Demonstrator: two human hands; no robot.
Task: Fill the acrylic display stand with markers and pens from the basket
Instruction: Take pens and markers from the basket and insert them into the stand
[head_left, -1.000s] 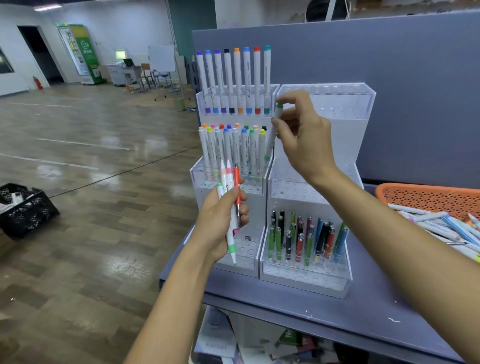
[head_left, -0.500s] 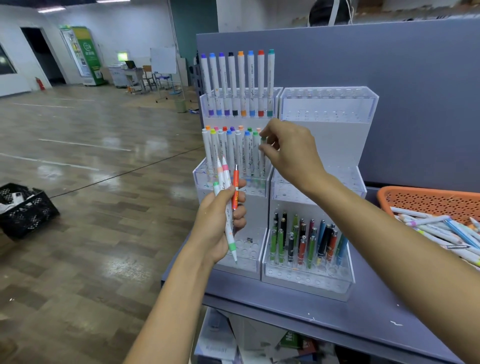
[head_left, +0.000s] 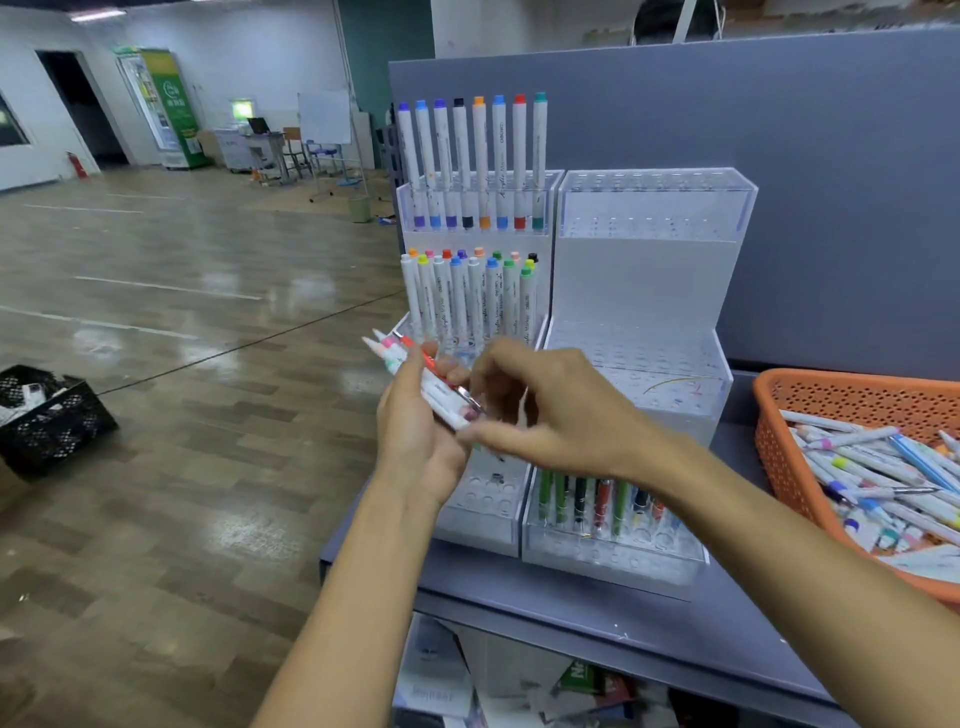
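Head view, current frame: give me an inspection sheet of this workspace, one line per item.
Surface: grey table carrying the stand and the basket.
Job's things: acrylic display stand, left unit with markers in its top and middle tiers, right unit with pens in the bottom tier only; orange basket at right holds loose markers and pens.
Clutter: papers on the shelf under the table; black crate on the floor.
Hands: left hand grips a bundle of markers; right hand has fingers at the bundle, grip blurred.
Cables: nothing seen.
Surroundings: grey partition behind, wooden floor, whiteboard and green cabinet far off.
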